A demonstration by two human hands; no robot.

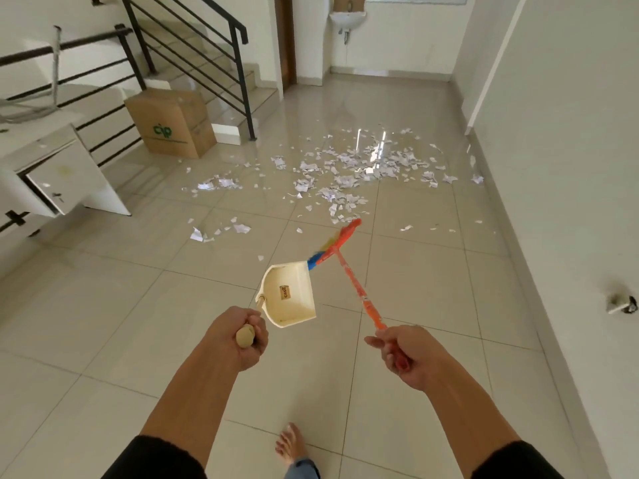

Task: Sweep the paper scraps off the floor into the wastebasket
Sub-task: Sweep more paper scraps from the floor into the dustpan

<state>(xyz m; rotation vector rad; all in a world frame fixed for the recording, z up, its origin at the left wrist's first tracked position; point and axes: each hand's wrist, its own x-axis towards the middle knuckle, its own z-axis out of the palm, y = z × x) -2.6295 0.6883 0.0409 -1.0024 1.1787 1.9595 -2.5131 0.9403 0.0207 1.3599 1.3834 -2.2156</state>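
Scraps (345, 174) ahead on floor (103, 323), spread left to right, beyond both hands.
Broom (349, 281) head nearest them, gripped by right hand (403, 356); left hand (240, 335) closed around dustpan (290, 295) handle, held off floor.

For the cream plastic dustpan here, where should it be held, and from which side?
By the rounded end of its long cream handle, from above and behind, as the left hand does now. The cream plastic dustpan hangs with its scoop low and forward, so a top grip lets the open lip reach the tiled floor.
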